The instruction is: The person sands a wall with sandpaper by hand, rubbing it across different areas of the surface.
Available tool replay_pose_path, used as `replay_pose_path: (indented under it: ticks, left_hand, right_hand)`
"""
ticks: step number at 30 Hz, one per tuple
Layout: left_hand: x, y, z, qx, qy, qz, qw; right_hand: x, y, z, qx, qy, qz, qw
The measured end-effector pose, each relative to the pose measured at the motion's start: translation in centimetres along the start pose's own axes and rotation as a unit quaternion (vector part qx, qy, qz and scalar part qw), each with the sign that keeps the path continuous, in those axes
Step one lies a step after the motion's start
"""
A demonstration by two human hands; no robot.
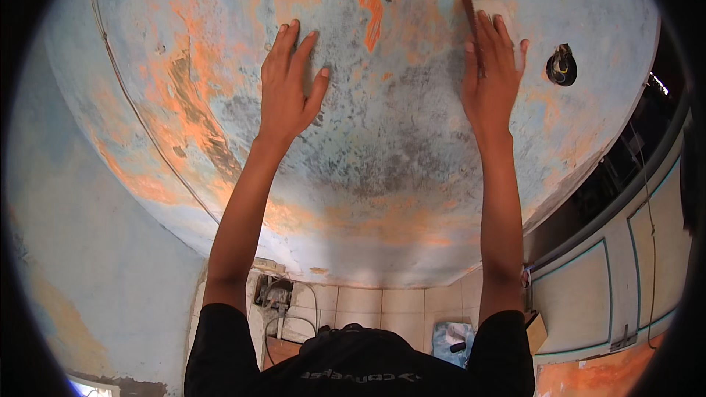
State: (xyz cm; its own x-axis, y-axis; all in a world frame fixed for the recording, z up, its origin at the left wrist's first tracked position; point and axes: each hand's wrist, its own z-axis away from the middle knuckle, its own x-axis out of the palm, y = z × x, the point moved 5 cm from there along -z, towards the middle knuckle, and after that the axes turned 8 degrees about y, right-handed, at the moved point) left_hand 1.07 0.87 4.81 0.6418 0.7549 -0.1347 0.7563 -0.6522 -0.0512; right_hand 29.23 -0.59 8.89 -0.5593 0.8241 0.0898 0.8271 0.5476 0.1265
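Observation:
Both my arms reach out to a worn wall (353, 154) with patches of pale blue, orange and dark grey. My left hand (289, 88) rests flat against it, fingers spread, with nothing in it. To the right, my right hand (490, 81) presses a sheet of sandpaper (498, 11) to the wall. The sheet's pale back shows beyond my fingertips, and a curled dark brown edge stands up along its left side. My palm hides the rest of the sheet.
Right of my right hand, a dark hole (562, 66) holds loose wires. A cable (132, 92) runs down the wall's left side. Below are a tiled floor (360, 309), an electrical fitting (273, 292) with wires, and a light blue plastic bag (450, 342). A panelled door (581, 301) stands at right.

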Motion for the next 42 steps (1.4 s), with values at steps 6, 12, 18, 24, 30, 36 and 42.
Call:
replay_pose_path:
  ticks: [6,12,18,24,30,36,42]
  left_hand:
    - [1.2,-0.1,-1.0,0.045,0.029,-0.119,0.991]
    - [2.6,-0.8,-0.7,0.054,0.053,-0.17,0.982]
    - [2.8,-0.9,-0.6,0.065,0.069,-0.175,0.98]
    - [2.6,-0.9,-0.6,0.063,0.078,-0.175,0.98]
    - [2.9,-0.6,-0.7,0.066,0.073,-0.182,0.978]
    - [2.3,-1.0,-0.5,0.066,0.076,-0.182,0.978]
    - [2.9,0.0,-0.6,0.068,0.081,-0.164,0.981]
  right_hand:
    - [1.4,-1.6,-0.2,-0.033,-0.039,0.222,0.974]
    - [3.4,-4.4,2.2,-0.124,-0.177,0.187,0.958]
    - [1.6,-1.4,-1.6,-0.141,-0.116,0.315,0.931]
    - [3.5,-3.7,2.1,-0.153,-0.14,0.211,0.955]
    - [2.6,-0.1,-4.3,-0.14,-0.146,0.373,0.906]
    - [5.6,-5.0,1.7,-0.225,-0.171,0.088,0.955]
    - [3.8,-1.1,-3.5,-0.068,0.021,0.24,0.968]
